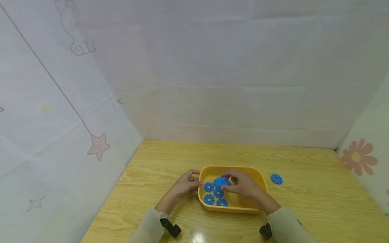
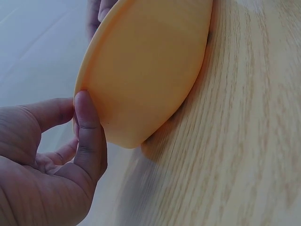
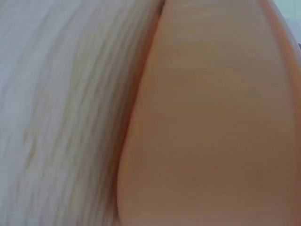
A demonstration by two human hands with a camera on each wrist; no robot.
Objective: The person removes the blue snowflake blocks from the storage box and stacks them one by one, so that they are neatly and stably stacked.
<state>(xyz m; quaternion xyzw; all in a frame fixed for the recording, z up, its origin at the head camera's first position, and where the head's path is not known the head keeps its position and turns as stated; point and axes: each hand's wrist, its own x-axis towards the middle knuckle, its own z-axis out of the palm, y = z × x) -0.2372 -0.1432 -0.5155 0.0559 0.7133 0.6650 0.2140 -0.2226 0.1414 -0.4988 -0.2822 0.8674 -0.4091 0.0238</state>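
A yellow plastic basin [image 1: 243, 209] sits on the table, with several blue snowflake discs [image 1: 209, 199] lying in its left half. My left hand [image 1: 186, 184] grips the basin's left rim. In the left wrist view, the left hand [image 2: 61, 150] has its thumb and a finger pinching the edge of the basin wall [image 2: 146, 70]. Reaching over the front right of the basin, my right hand [image 1: 241, 184] has thumb and index finger around a cluster of blue snowflake discs [image 1: 221, 182]. The right wrist view shows only the basin's outer wall [image 3: 207, 117] and tabletop, so that hand is hidden there.
One more blue snowflake disc [image 1: 276, 179] lies on the wooden table [image 1: 170, 155] to the right of the basin. White patterned cloth walls [image 1: 225, 74] enclose the table at the back and both sides.
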